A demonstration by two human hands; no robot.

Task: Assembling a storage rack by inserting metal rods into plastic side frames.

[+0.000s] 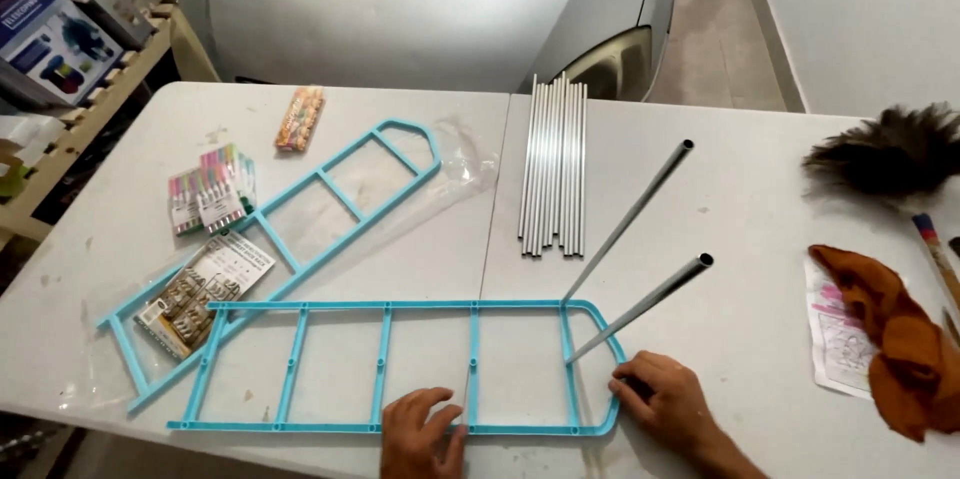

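My left hand (420, 431) presses flat, fingers spread, on the blue frame (385, 366); my right hand (668, 402), at three o'clock, pinches its rounded end below two upright tubes (640, 304).

I worked at a white worktop (740, 179) made of two halves, with a seam running down its middle and scuffs and smudges on its surface. Beyond its far edge stood a large silver-grey appliance (400, 9), a spot of overhead light glinting on its top. To my left a wooden slatted shelf (95, 89) held boxes and clutter. To my right ran a pale wall (870, 9), with a grey-brown floor (715, 29) leading away alongside it.
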